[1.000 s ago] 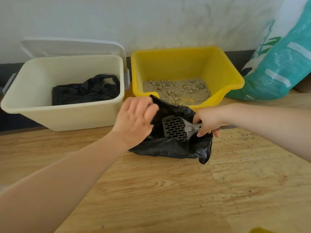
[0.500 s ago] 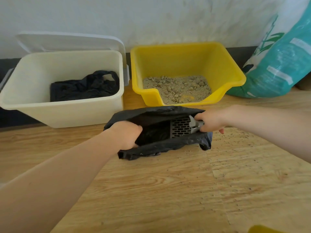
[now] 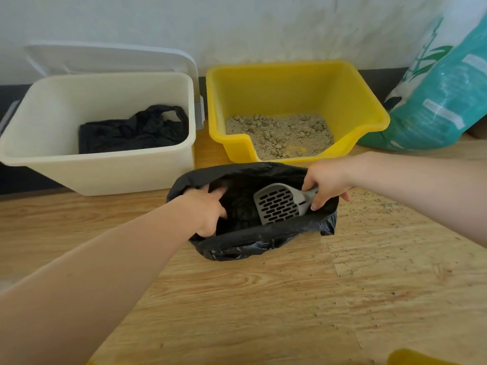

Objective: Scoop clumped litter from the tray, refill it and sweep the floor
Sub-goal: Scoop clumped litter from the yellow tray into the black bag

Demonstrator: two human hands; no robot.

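My left hand (image 3: pixel 208 212) has pulled the black bag (image 3: pixel 250 243) wide open (fingers hooked inside the rim); my right hand (image 3: pixel 325 184) grips the scoop (image 3: pixel 278 204), so scooping can start.

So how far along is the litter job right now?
Early. The left hand holds the black bag open while the right hand holds the scoop inside it. Clumps remain in the yellow tray, the litter sack lies unused, and grains still dot the floor.
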